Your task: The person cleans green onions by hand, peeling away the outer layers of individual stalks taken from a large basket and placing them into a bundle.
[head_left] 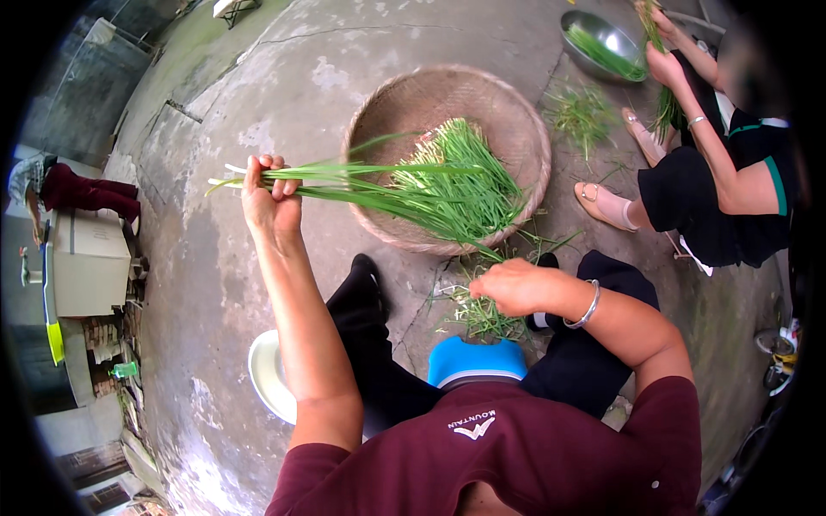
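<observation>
The left hand (274, 193) holds a bunch of long green stalks (344, 176), its fingers wrapped round them just beside the pale root ends, which poke out to the left. The right hand (509, 286) has its fingers curled in; I cannot tell whether it pinches the few leaf tips just beside it.

The held bunch lies ahead of the body, its long axis running left to right and sloping slightly nearer the body at the leafy end. So the left hand has the root end, while the right hand is nearer the leaf tips, on the body's side of them.

Below the bunch is a round woven basket (370, 215) with a heap of cut green stalks (469, 172) in it. The bunch crosses above the basket's left side and overlaps the heap, so the 2 are hard to part by eye. The basket's near rim stands between the right hand and the heap.

Loose green trimmings (490, 318) lie on the floor between the 2 feet, near a blue stool (465, 357). A white basin (268, 374) is partly hidden by the left forearm. Farther right, a co-worker's hands (662, 64) hold more greens by a metal bowl (585, 34), with a loose green pile (585, 116) between bowl and basket.
</observation>
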